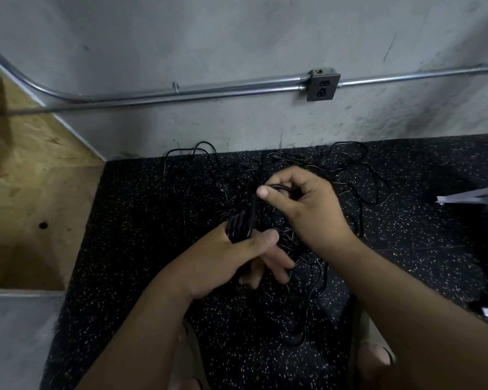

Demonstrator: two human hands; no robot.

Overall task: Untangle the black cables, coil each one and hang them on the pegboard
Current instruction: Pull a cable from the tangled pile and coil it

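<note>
A tangle of thin black cables (pixel 347 164) lies spread on the black speckled floor by the grey wall. My left hand (pixel 228 260) grips a bundle of coiled black cable loops (pixel 238 223), thumb pressed over them. Just above and to the right, my right hand (pixel 307 209) pinches a strand of the same black cable between thumb and fingers. The strand runs down from that pinch into the bundle. The cables blend into the dark floor, so their ends are hard to make out. No pegboard is in view.
A plywood panel (pixel 26 192) stands at the left. Metal conduit (pixel 181 92) and an outlet box (pixel 323 84) run along the wall. A grey object's edge (pixel 473 197) juts in at the right. My sandalled feet (pixel 378 350) are at the bottom.
</note>
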